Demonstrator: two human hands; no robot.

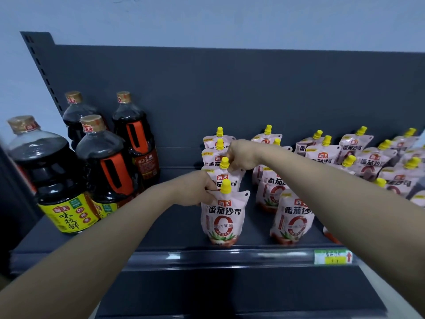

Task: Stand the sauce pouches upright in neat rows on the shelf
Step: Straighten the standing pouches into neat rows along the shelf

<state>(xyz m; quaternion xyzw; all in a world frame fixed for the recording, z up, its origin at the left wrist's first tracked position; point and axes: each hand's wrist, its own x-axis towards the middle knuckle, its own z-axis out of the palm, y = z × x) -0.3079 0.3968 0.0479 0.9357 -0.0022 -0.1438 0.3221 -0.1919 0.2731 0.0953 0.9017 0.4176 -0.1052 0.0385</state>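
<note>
Noted four dark sauce bottles [57, 176] standing at the left of the shelf [179, 229], apart from the pouches and no part of the job. Found, right of them near the middle, a left row [219, 147] of four pouches lined up from near to far, all upright with yellow caps on top. Caught the left hand [197, 192] pinching the top left corner of the front pouch [222, 217], and the right hand [239, 155] curled on the top of the pouch behind it [230, 180], close by the cap. Judged that row as good as done, with only a squaring-up in hand. Made out a second row [292, 219] just to the right, upright but partly hidden by the right forearm, so could not tell its spacing. Saw farther right the loose pouches [377, 166], leaning, overlapping and in uneven ranks, plus what looked like a lying pouch [330, 236] at the near edge beside the price tag [332, 256]. Reckoned the left part tidy and the right part left to straighten.
</note>
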